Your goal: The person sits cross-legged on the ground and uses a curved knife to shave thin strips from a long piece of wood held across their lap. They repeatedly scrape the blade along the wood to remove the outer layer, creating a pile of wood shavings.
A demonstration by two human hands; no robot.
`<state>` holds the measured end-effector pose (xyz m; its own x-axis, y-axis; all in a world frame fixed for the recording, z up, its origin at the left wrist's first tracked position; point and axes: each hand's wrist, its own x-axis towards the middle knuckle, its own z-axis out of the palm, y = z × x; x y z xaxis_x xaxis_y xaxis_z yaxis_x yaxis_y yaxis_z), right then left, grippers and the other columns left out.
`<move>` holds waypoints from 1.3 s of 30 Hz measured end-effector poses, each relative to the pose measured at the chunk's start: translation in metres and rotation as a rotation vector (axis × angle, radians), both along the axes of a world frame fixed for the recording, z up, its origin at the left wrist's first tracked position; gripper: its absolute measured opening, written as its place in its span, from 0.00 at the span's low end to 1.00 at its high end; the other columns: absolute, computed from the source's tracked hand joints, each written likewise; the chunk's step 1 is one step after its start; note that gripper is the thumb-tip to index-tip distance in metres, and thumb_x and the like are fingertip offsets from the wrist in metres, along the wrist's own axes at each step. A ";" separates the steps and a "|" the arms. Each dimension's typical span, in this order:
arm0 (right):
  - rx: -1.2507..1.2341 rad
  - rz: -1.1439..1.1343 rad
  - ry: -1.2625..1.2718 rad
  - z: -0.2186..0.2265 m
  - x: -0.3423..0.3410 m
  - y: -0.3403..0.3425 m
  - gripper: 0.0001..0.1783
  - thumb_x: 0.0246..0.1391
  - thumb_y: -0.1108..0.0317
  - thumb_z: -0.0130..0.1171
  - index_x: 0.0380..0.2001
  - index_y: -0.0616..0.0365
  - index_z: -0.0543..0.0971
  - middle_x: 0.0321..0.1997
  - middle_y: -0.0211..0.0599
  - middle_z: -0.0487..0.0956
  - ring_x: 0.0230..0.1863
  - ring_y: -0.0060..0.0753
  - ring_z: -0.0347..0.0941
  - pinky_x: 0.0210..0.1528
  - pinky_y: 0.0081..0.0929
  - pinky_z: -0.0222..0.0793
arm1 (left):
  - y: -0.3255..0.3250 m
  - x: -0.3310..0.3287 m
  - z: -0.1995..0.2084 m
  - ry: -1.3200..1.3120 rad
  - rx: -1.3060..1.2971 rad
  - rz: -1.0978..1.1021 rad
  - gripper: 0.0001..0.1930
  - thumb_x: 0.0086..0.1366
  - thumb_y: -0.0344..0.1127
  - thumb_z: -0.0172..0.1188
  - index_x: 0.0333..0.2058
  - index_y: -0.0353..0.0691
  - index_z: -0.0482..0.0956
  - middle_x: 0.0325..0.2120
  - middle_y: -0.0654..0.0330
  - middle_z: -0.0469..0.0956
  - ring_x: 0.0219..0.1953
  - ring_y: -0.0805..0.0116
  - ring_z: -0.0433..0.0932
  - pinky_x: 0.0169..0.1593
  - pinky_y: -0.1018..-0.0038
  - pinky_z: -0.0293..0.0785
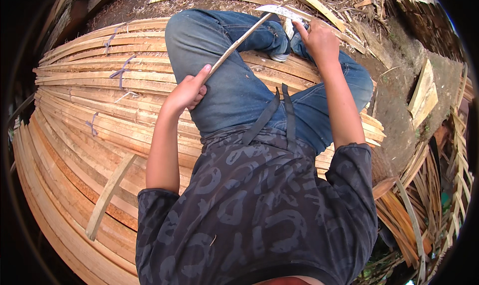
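Observation:
My left hand is closed round the lower end of a long thin wooden stick, thumb laid along it. The stick slants up to the right across my left thigh and runs out past the top of the view. In my right hand is a knife, its handle mostly hidden by the fingers. The knife's pale blade points left and crosses the stick's upper part; whether the edge touches the wood I cannot tell. My legs, in blue jeans, are crossed beneath both hands.
Bundles of sawn wooden strips lie under and left of me, some tied with purple string. A short loose slat rests across them. Offcuts and shavings cover the ground ahead. A wood chunk lies at right.

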<state>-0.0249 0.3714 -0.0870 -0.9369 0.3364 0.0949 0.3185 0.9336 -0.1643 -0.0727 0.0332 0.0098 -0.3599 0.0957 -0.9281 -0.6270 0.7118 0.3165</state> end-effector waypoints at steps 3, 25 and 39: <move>-0.025 0.060 0.023 0.008 0.007 -0.020 0.33 0.56 0.34 0.50 0.20 0.56 0.76 0.12 0.43 0.76 0.16 0.44 0.77 0.17 0.37 0.71 | -0.004 -0.005 -0.003 -0.042 0.026 0.014 0.33 0.63 0.71 0.45 0.12 0.49 0.58 0.09 0.75 0.51 0.10 0.82 0.47 0.14 0.79 0.41; -0.201 -0.137 0.001 -0.002 0.008 -0.002 0.36 0.55 0.33 0.51 0.18 0.59 0.78 0.20 0.50 0.79 0.25 0.53 0.79 0.26 0.45 0.73 | 0.000 -0.003 -0.001 0.004 0.017 -0.027 0.34 0.65 0.69 0.45 0.12 0.47 0.59 0.08 0.74 0.51 0.10 0.81 0.47 0.14 0.78 0.43; -1.974 -0.543 0.084 0.023 0.021 -0.048 0.30 0.65 0.38 0.39 0.19 0.49 0.64 0.10 0.19 0.56 0.09 0.15 0.50 0.10 0.17 0.46 | -0.004 -0.002 -0.002 -0.016 0.055 0.002 0.33 0.64 0.70 0.46 0.12 0.48 0.59 0.08 0.74 0.52 0.10 0.81 0.48 0.14 0.78 0.43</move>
<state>-0.0035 0.3231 -0.0643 -0.7399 0.1998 -0.6423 0.3838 -0.6587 -0.6471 -0.0749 0.0291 0.0078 -0.3456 0.1456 -0.9270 -0.6337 0.6924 0.3450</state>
